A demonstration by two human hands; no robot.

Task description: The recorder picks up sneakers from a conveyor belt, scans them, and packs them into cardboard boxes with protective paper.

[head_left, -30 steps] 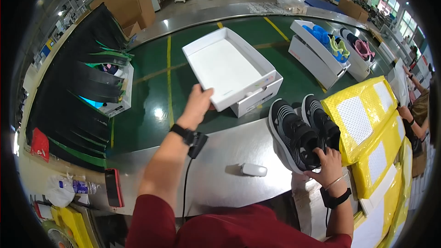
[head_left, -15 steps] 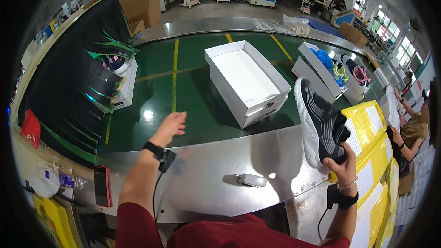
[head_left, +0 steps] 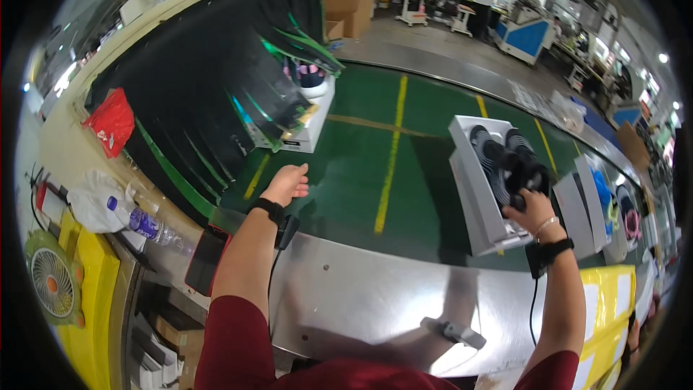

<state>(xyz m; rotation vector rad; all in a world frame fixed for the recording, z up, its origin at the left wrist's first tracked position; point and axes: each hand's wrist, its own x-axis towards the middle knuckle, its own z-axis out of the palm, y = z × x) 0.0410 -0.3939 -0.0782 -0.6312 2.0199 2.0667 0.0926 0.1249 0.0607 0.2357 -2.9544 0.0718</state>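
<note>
My right hand (head_left: pixel 534 211) grips the heel end of a black sneaker (head_left: pixel 498 173) with grey stripes, low in a white shoebox (head_left: pixel 468 206). Black shoe uppers lie side by side in that box, and the fingers partly hide where they meet. The box rests on the green conveyor belt (head_left: pixel 346 195). Over the belt's left part hovers my left hand (head_left: pixel 287 184), with nothing in it and its fingers extended. Beyond it, another white shoebox (head_left: pixel 307 130) with a dark and pink shoe (head_left: pixel 310 79) sits half under the black strip curtain (head_left: pixel 195 65).
Further right stand more open shoeboxes (head_left: pixel 583 206) with colourful shoes. A small grey device (head_left: pixel 458 332) lies on the metal edge (head_left: pixel 339 296). At left are a red-edged phone (head_left: pixel 208 260), a plastic bottle (head_left: pixel 144 224) and a green fan (head_left: pixel 54 282). Yellow-wrapped packs (head_left: pixel 606 310) stand at right.
The sneaker in my right hand has gone from beside the box into it. My left hand remains over the belt, and the whole view has turned to the left.
</note>
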